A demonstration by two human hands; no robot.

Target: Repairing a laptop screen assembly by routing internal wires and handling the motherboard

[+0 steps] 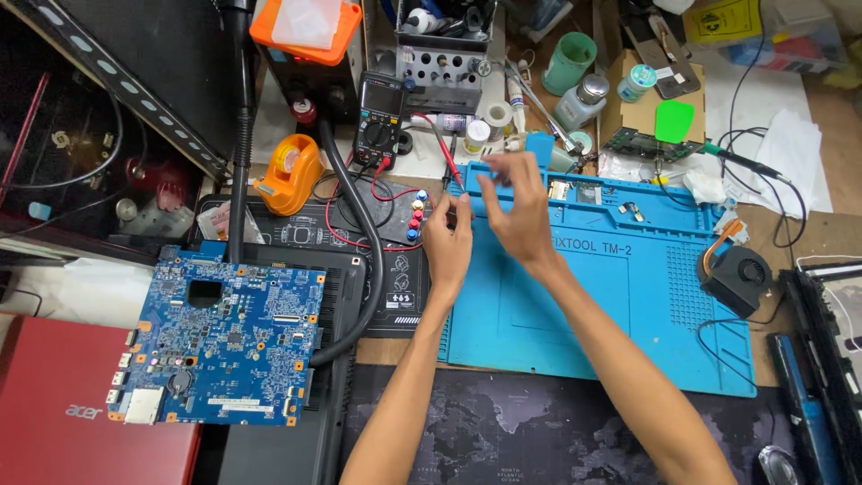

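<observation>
My left hand [447,241] is at the left edge of the blue silicone work mat [620,305], fingertips pinched together just below the tip of a red test probe [452,164]. Whether they grip the probe or something small is unclear. My right hand [518,208] hovers beside it over the mat's upper left corner, fingers loosely curled and apart, with nothing visible in them. The probe's red lead runs back to a black multimeter [380,119]. A blue laptop motherboard [224,337] lies far left of both hands on a black laptop base.
A thick black hose [359,224] curves between the motherboard and my left hand. An orange tape dispenser [289,172], bottles and a tool rack crowd the back. A black cooling fan [738,277] sits at the mat's right edge. A red laptop lid [54,404] lies bottom left.
</observation>
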